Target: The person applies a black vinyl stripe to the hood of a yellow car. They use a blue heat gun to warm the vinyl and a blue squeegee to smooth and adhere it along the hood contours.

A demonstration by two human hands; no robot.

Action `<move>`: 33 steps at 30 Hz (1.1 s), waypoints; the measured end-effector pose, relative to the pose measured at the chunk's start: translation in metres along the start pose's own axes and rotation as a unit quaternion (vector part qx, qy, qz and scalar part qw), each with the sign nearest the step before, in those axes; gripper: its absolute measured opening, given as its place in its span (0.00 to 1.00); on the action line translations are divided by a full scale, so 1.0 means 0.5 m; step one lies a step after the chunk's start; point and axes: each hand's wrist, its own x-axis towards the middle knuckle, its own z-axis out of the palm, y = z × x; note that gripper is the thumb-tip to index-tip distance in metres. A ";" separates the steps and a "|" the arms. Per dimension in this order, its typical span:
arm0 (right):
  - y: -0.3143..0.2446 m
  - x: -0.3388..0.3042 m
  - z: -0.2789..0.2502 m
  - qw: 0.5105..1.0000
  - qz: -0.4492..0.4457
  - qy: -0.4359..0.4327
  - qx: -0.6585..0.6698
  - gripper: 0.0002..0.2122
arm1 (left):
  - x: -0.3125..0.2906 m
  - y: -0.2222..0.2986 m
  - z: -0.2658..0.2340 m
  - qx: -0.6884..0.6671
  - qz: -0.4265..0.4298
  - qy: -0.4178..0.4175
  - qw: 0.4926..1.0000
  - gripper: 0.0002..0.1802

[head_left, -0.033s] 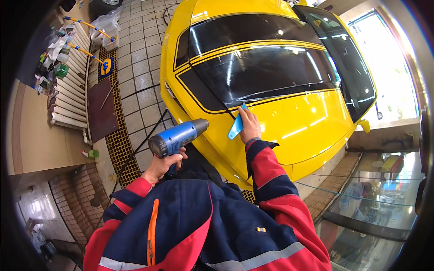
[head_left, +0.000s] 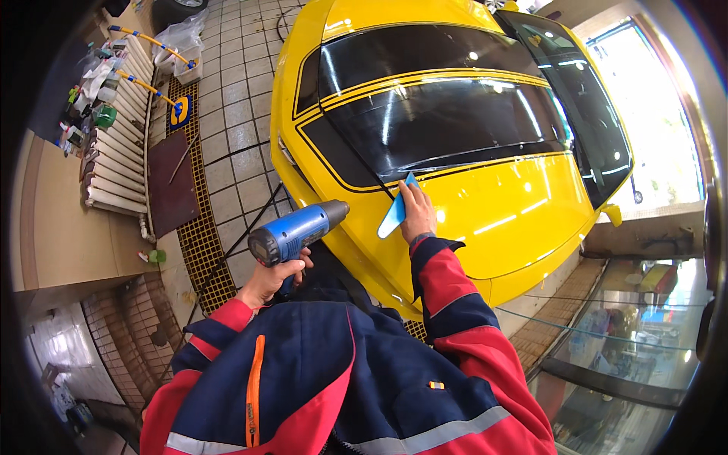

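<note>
In my left hand, wrapped round its handle, is a blue heat gun with a dark nozzle pointing right toward the car hood. A light blue plastic squeegee is gripped in my right hand. Its tip touches the yellow hood at the lower edge of a wide black stripe. Clear film seems to show along that stripe's edge, shiny and slightly wrinkled. A dark cord or strap runs across the stripe toward the squeegee.
Dark windshield glass lies at the hood's far right. Left of the car are pale floor tiles, a yellow drain grate, a white radiator and blue-yellow poles. Glass panels stand at lower right.
The squeegee has turned slightly in my right hand, showing more of its flat face. The heat gun has barely shifted.
</note>
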 end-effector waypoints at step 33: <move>0.015 0.125 -0.059 0.802 0.270 0.138 0.515 0.22 | 0.115 0.045 -0.037 0.001 -0.045 -0.006 0.999 0.22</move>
